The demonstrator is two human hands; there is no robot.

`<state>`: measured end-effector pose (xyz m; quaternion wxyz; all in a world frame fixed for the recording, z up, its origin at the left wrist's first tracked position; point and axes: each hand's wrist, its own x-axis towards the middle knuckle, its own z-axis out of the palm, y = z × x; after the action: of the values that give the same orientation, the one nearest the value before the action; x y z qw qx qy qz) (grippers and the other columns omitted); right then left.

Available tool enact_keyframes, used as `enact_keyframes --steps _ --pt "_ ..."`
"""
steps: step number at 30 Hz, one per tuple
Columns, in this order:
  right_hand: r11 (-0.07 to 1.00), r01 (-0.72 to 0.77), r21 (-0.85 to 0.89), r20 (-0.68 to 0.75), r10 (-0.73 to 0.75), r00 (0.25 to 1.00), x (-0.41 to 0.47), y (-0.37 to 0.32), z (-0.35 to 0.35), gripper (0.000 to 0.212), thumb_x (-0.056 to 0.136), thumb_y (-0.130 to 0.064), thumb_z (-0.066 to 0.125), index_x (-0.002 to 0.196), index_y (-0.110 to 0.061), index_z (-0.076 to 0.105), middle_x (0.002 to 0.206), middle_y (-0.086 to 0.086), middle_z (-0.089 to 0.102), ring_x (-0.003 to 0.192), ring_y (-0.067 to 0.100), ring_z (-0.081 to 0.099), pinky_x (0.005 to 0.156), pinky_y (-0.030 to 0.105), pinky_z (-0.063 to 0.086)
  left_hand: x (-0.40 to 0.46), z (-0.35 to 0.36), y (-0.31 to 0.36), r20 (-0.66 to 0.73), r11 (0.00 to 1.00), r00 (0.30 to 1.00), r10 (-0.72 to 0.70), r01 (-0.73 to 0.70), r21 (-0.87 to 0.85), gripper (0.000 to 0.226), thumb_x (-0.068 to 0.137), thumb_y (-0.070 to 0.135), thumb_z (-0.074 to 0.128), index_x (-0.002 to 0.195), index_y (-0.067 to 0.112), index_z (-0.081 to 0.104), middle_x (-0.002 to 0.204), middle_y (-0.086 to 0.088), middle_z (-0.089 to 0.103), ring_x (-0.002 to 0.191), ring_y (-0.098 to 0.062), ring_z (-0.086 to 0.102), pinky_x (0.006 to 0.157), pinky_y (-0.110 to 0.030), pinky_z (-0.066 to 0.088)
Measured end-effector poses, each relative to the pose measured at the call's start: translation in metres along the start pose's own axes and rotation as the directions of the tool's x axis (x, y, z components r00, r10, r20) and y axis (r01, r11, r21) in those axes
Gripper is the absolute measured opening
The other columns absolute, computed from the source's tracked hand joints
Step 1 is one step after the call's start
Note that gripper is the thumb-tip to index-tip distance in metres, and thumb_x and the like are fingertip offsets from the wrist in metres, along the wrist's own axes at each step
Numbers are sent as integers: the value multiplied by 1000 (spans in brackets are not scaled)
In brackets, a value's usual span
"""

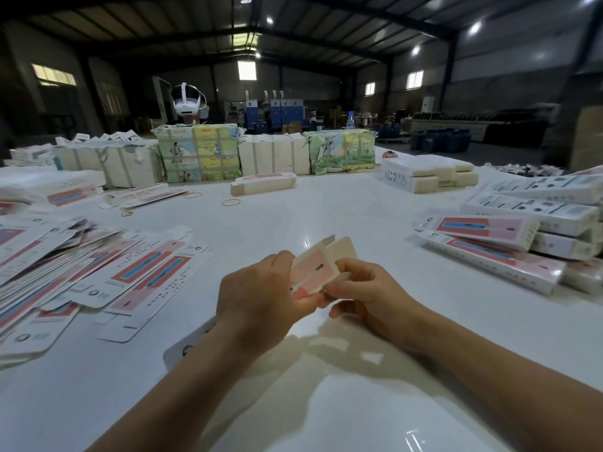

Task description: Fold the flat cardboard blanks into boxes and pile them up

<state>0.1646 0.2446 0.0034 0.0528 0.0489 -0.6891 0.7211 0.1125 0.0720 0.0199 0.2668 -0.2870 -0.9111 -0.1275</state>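
A pink and white cardboard blank (315, 267) is held above the white table (326, 207), its far end flaps sticking up. My left hand (261, 298) grips its left side with curled fingers. My right hand (365, 291) pinches its right edge. The blank's near end (186, 349) shows below my left wrist. A loose heap of flat blanks (81, 272) lies to the left. Folded boxes (522, 243) are piled at the right.
Strapped bundles of blanks (199, 151) line the table's far side, with another person behind them. A single folded box (264, 184) and rubber bands (231, 202) lie mid-table. A white stack (430, 174) sits at the far right.
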Motion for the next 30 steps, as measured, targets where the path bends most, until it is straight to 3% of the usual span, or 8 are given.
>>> enact_keyframes --steps 5,9,12,15,19,25,27,30 --pt "997 69 -26 -66 -70 995 3 0 -3 8 70 -9 69 70 -16 73 67 10 67 64 20 64 62 26 52 3 2 -10 188 988 982 5 25 -154 76 62 86 39 116 34 47 110 14 60 76 -8 55 59 -18 44" --pt "993 83 -82 -133 -93 987 4 0 -3 17 81 -6 69 87 -21 70 73 4 69 64 19 64 60 28 52 -1 1 -23 298 959 955 0 85 -272 60 70 71 60 116 38 43 116 14 56 79 -10 59 70 -22 53" --pt "931 99 -351 -403 -246 882 3 2 1 32 85 -21 69 111 -31 54 85 0 64 67 14 62 59 25 52 -1 0 -25 227 955 972 -55 117 -271 49 71 68 61 104 40 39 113 14 59 72 -10 60 64 -20 52" --pt "867 188 -462 -460 -416 785 0 0 4 21 86 -19 67 102 -32 63 82 -5 61 68 6 58 65 26 50 1 -1 -20 199 955 974 -108 157 -252 48 71 70 59 102 40 36 114 14 58 73 -12 59 62 -21 50" --pt "847 220 -485 -383 -432 817 -2 0 13 18 92 -17 60 97 -31 68 83 -6 58 66 1 56 60 12 43 -1 1 -11 195 969 974 -118 155 -191 52 70 74 55 104 37 39 109 13 58 73 -12 58 64 -21 50" --pt "843 146 -518 -356 -367 859 -3 0 11 24 91 -13 60 70 -24 65 75 -9 61 58 1 54 57 12 40 -3 4 -6 192 987 979 -69 95 -131 55 71 75 54 105 33 42 103 13 58 74 -10 58 66 -24 50" --pt "903 117 -413 -367 -282 886 -2 0 9 13 90 -11 61 85 -22 66 69 -11 62 53 1 53 54 16 42 -4 4 -8 207 989 977 -50 77 -128 54 72 74 54 105 34 41 107 14 59 74 -9 57 66 -22 50" --pt "948 52 -314 -306 -152 940 -2 1 7 48 91 -12 60 119 -46 42 75 -6 62 58 3 58 52 16 45 -5 4 -11 233 995 972 -22 44 -89 58 70 76 53 107 33 41 112 14 59 76 -10 58 68 -20 50"
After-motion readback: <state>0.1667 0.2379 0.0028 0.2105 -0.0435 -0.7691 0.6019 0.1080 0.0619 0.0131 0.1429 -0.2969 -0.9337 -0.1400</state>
